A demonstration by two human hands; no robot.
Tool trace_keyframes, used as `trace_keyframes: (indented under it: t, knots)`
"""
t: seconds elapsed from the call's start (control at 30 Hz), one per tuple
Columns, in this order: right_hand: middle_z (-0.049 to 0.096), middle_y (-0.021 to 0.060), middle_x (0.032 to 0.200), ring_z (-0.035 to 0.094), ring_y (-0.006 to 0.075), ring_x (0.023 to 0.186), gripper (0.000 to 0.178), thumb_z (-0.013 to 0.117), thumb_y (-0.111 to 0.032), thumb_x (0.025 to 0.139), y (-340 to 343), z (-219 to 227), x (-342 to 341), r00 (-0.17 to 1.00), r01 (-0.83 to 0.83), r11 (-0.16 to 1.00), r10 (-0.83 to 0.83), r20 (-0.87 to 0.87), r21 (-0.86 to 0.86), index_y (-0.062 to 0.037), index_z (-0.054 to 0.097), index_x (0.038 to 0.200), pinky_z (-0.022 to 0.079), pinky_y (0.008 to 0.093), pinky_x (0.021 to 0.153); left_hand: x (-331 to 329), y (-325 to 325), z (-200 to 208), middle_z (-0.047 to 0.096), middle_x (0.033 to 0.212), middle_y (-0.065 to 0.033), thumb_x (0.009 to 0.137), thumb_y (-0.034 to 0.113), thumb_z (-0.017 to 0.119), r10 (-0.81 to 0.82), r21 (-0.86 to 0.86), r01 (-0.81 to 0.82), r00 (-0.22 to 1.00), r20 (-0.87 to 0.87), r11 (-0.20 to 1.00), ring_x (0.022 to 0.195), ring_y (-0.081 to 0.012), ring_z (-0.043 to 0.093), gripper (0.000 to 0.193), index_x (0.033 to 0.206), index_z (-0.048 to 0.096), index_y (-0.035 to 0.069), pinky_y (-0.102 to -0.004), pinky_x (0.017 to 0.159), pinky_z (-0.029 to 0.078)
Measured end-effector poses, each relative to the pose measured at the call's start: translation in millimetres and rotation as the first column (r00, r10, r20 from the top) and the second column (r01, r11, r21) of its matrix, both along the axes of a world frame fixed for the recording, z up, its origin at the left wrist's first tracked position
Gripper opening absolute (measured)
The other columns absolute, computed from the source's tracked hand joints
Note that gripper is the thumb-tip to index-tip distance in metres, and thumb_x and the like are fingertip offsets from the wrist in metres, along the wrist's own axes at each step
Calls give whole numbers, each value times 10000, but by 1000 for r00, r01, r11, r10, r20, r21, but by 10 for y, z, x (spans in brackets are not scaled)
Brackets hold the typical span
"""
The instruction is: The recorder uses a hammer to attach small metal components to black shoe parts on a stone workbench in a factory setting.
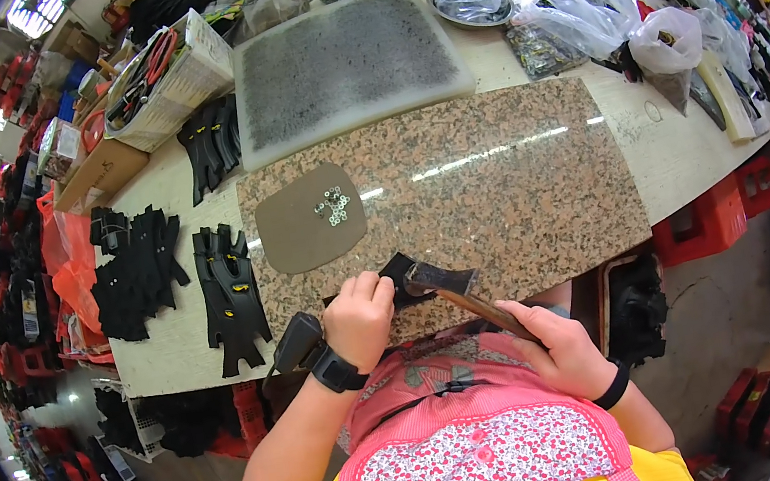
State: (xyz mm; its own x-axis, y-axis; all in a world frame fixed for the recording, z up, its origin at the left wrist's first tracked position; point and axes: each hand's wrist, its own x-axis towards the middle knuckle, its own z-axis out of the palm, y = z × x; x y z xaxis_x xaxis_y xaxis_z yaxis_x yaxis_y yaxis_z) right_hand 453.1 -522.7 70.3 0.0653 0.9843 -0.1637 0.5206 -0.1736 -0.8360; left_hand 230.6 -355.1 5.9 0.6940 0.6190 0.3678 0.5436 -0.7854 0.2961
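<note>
My right hand (pixel 557 344) is wrapped round the wooden handle of a hammer (pixel 488 310). The hammer's dark metal head (pixel 445 278) is over the near edge of a speckled granite slab (pixel 534 180), partly covering a flat black piece (pixel 397 268). My left hand (pixel 361 318) is closed, its fingers curled down on that black piece just left of the hammer head; the fingertips are hidden. On the slab farther left, a brown rounded pad (pixel 290 229) carries several small shiny metal rings (pixel 335 206).
Left of the slab lie black cut pieces (pixel 231 292) with yellow marks and more black pieces (pixel 139 275). Beyond are a translucent board (pixel 346 69), a white basket of tools (pixel 170 79), a metal dish (pixel 460 4) and plastic bags (pixel 573 2). Red crates (pixel 703 225) stand beside the table.
</note>
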Motion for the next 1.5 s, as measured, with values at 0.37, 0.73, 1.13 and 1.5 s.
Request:
trace_keyframes:
  t: [0.37, 0.73, 1.13, 1.5]
  knots:
    - [587, 182, 919, 593, 336, 808, 506, 551, -25, 922, 26, 29, -47, 998, -28, 999, 26, 58, 45, -45, 449, 1416, 492, 338, 757, -282, -105, -31, 591, 1175, -117, 718, 89, 735, 28, -91, -26, 999, 30, 996, 1073, -313, 560, 433, 1144, 655, 74, -472, 932, 424]
    - [624, 223, 1139, 636, 244, 852, 502, 522, 43, 908, 80, 388, -112, 941, -118, 992, 129, 313, -52, -31, 468, 1402, 496, 288, 792, -401, -56, -198, 631, 1163, -62, 709, 135, 767, 17, -177, 30, 967, 253, 984, 1057, -291, 580, 445, 1139, 661, 100, -435, 915, 445]
    - [504, 97, 702, 555, 270, 572, 564, 703, -120, 842, 388, 307, -241, 900, -130, 959, 8, 436, 251, -152, 538, 1380, 445, 365, 511, -390, -48, -201, 632, 1186, -82, 724, 144, 768, 23, -212, 31, 969, 247, 977, 1075, -304, 576, 392, 1089, 647, 69, -441, 952, 442]
    - [605, 62, 756, 549, 151, 603, 541, 508, 32, 914, 296, -280, -54, 957, -107, 920, -7, 290, 376, -72, 446, 1442, 445, 309, 551, -343, -71, -130, 614, 1189, -120, 711, 161, 762, 9, -216, 29, 985, 173, 976, 1077, -321, 578, 403, 1081, 626, 76, -437, 945, 454]
